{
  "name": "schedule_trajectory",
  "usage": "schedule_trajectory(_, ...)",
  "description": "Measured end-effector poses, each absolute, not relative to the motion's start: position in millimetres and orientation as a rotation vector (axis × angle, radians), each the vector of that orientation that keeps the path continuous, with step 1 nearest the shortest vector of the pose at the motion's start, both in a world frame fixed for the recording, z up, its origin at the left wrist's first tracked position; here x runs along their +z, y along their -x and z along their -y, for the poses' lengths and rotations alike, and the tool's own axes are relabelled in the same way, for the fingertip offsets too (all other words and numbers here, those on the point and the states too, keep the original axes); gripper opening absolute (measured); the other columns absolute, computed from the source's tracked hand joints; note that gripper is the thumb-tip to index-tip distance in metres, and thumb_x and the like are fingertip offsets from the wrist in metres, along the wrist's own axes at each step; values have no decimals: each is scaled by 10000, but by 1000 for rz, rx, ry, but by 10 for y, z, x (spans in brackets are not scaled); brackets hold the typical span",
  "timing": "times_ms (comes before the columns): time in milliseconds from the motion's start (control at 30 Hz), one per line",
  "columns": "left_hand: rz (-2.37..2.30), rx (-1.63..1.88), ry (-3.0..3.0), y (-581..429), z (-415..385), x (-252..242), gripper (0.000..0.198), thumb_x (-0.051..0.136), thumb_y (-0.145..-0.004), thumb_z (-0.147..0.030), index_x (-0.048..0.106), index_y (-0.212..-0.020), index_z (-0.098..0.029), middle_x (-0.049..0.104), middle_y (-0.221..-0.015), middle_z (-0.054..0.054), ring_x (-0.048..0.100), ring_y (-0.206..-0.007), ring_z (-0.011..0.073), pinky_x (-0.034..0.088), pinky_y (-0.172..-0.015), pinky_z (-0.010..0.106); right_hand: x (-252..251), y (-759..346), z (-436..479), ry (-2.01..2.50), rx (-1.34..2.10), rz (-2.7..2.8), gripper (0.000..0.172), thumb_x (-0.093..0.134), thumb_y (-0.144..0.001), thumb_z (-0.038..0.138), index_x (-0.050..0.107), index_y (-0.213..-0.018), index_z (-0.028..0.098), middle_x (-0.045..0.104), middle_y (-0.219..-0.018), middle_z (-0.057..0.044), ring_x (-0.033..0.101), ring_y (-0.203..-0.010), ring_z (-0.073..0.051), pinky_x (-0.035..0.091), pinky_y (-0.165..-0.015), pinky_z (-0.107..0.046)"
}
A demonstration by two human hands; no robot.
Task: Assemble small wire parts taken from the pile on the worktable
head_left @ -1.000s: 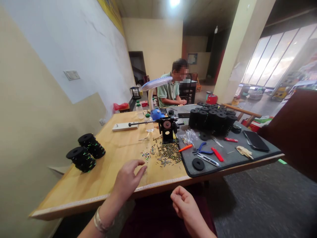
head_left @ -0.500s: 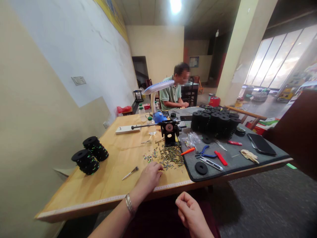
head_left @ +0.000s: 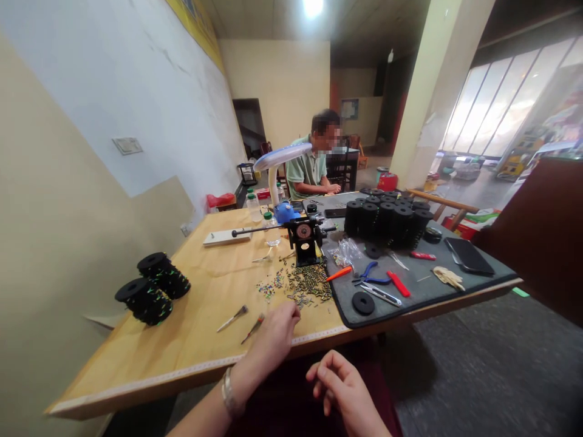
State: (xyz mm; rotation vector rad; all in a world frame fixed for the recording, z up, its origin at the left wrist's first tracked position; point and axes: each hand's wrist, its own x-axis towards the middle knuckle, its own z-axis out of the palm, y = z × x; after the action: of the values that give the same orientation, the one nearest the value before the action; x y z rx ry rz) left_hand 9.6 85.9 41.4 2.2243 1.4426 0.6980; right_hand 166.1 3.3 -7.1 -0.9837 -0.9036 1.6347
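My left hand, with a silvery bracelet at its wrist, is at the table's front edge, just before a pile of tiny yellow-and-dark pieces. Its fingers curl down and together, and their tips are mostly hidden. Lower right, off the table's edge, my right hand is bent in a loose pinch; anything between thumb and fingers is too small to make out. Beside my left forearm lie a slim dark-and-red pointed tool and a pale-tipped tool. Behind the pile stands a black hand-cranked device with a dial.
Black foam spools stand at left; several more crowd the grey mat. On the mat lie blue pliers, thread snips and a foam disc. A desk lamp and a seated person are beyond.
The view has shifted slightly. My right hand's fingers have loosened and spread a little from a tighter curl. The dark-and-red tool now shows beside my left forearm.
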Motion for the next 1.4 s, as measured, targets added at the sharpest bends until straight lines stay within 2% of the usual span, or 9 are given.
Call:
schedule_trajectory(100, -1234, 945, -1673, -127, -527, 342, 89, 514, -829, -262, 526, -772, -195, 557, -727, 11, 525, -704, 170, 417, -662, 280, -38, -1648, 5, 954, 1646, 945, 329, 680, -732, 454, 529, -702, 162, 662, -795, -49, 524, -566, -97, 366, -393, -150)
schedule_trajectory(200, -1118, 1026, -1184, -149, -230, 180, 184, 656, -733, -316, 545, -802, -186, 564, -740, -4, 541, -721, 156, 431, -668, 257, -34, -1604, 46, 973, 1685, 984, 284, 660, -740, 416, 538, -697, 163, 664, -774, -45, 530, -562, -102, 365, -397, -156)
schedule_trajectory(300, -1110, 1046, -959, -135, -65, 25, 232, 712, -704, -316, 564, -824, -183, 570, -718, -15, 533, -695, 136, 423, -646, 234, -52, -1537, 76, 1016, 1710, 994, 204, 632, -731, 328, 531, -667, 164, 670, -744, -43, 521, -530, -97, 357, -393, -161)
schedule_trajectory(767, -1071, 1077, -866, -109, -44, -92, 259, 734, -695, -323, 555, -814, -177, 566, -664, -36, 503, -602, 101, 394, -593, 217, -44, -1427, 81, 1053, 1741, 928, 89, 557, -681, 180, 517, -602, 170, 652, -664, -19, 527, -521, -99, 388, -435, -179)
schedule_trajectory(1400, -1078, 1059, -894, -109, -37, -34, 274, 728, -692, -350, 552, -819, -183, 561, -664, -29, 508, -597, 110, 406, -600, 230, -106, -1426, 75, 1031, 1773, 895, 80, 572, -671, 178, 523, -608, 166, 664, -688, -30, 552, -530, -108, 403, -448, -193)
